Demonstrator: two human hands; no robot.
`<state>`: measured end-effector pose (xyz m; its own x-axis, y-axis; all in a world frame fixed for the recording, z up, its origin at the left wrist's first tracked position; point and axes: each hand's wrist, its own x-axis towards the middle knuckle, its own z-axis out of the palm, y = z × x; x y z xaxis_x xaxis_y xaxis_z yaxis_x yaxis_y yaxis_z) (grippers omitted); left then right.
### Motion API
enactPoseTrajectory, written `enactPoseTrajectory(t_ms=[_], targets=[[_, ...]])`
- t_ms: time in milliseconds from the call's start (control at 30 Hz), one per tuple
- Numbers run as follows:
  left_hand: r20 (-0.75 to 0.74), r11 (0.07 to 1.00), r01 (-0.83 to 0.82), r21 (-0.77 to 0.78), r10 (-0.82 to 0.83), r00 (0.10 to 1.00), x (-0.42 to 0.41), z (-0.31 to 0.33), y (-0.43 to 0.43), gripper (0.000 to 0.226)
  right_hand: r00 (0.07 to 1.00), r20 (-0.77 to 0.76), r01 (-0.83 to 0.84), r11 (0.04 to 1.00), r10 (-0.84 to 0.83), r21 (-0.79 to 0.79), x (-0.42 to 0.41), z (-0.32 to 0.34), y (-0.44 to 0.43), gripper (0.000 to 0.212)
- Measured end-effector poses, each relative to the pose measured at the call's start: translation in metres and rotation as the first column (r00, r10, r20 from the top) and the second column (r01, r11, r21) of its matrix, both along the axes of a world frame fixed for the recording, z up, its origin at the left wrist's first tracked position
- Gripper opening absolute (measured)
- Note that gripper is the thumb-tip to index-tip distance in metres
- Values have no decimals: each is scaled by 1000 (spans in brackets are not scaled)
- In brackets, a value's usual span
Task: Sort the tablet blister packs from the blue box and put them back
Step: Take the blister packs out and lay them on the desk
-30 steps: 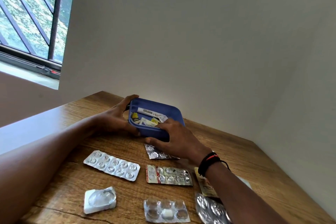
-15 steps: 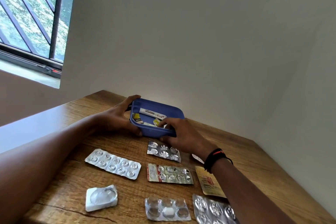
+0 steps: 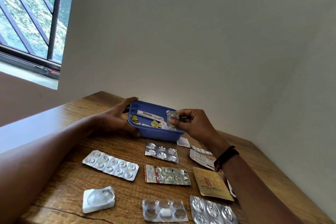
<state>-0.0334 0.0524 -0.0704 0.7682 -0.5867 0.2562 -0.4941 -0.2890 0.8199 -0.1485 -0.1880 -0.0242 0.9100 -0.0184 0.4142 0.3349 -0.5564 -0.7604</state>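
Left hand grips blue box side; right hand pinches small foil blister above box.

My right hand rose from the near rim of the blue box and lifted a small silver blister piece above it, pinched in my fingertips. That uncovered the six-pocket foil pack and more packs near my wrist.
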Motion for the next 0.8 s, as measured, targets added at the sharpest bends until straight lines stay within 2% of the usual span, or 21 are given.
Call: enactPoseTrajectory(t_ms=[100,200,367,433,533,600,700,800], targets=[[-13,1000,-14,-1,14,1000,-2,1,0,118,999,31,5,993,-8,121,-3,5,-1,16],[-57,999,-40,-5,40,998,-2,2,-1,117,997,33,65,980,-73,186,-8,10,-5,20],[-114,997,-61,-38,56,992,-1,2,-2,76,992,2,118,939,-125,323,-14,13,-13,14],[-116,997,-57,-48,51,992,-4,4,-1,80,988,33,127,927,-148,352,-16,15,-14,14],[-117,997,-54,-61,47,992,-10,7,1,106,970,124,154,921,-210,357,-19,18,-18,15],[-113,996,-49,-74,40,993,-13,8,2,105,942,214,197,942,-258,270,-18,19,-20,17],[-119,997,-50,-66,42,992,-13,8,2,102,847,460,327,944,-268,-52,-20,18,-25,12],[-129,997,-61,-55,53,990,-10,7,2,93,696,709,488,798,-110,-355,-23,15,-31,14]])
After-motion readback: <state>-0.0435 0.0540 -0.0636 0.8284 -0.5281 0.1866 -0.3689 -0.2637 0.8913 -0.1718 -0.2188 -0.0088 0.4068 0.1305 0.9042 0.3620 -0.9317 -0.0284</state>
